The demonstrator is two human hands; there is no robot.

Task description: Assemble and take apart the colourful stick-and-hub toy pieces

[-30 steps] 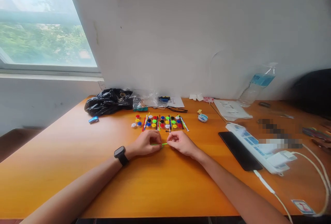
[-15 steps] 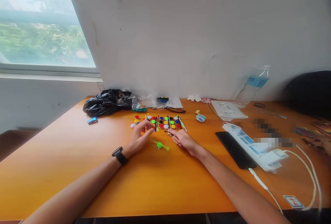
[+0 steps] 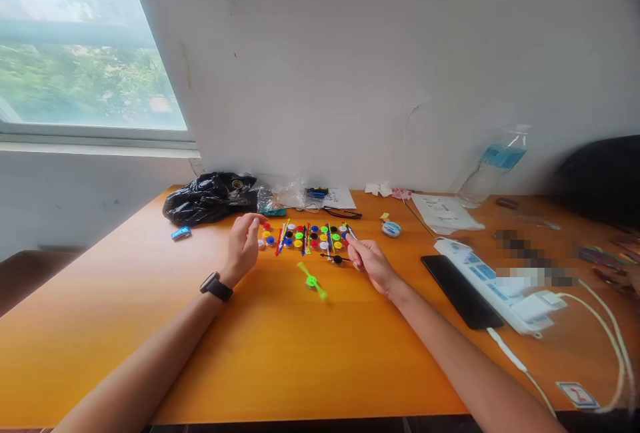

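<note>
My left hand (image 3: 243, 246) is raised at the left end of the rows of coloured discs, palm inward and fingers loosely bent, holding nothing visible. My right hand (image 3: 373, 265) is at the right of the rows, its fingers curled and thumb lifted away from them. Beside its fingertips lies a black arrow-shaped spinner (image 3: 337, 259), pointing left; whether a finger touches its tail I cannot tell. A lime-green spinner (image 3: 311, 282) lies apart in front, slanted and slightly blurred. Between the hands stand small coloured discs (image 3: 299, 236) in rows, with coloured arrow sticks (image 3: 305, 240) laid among them.
A black plastic bag (image 3: 207, 200), clear wrapping and paper lie along the wall. A blue packet (image 3: 181, 233) is at the left. On the right are a round tin (image 3: 391, 228), a phone (image 3: 460, 292), a white power strip (image 3: 490, 283) with cables and a water bottle (image 3: 493, 170).
My left hand has moved left, away from the discs. My right hand has drawn right off the black spinner, whose disc now shows. The green spinner has turned to a steeper slant.
</note>
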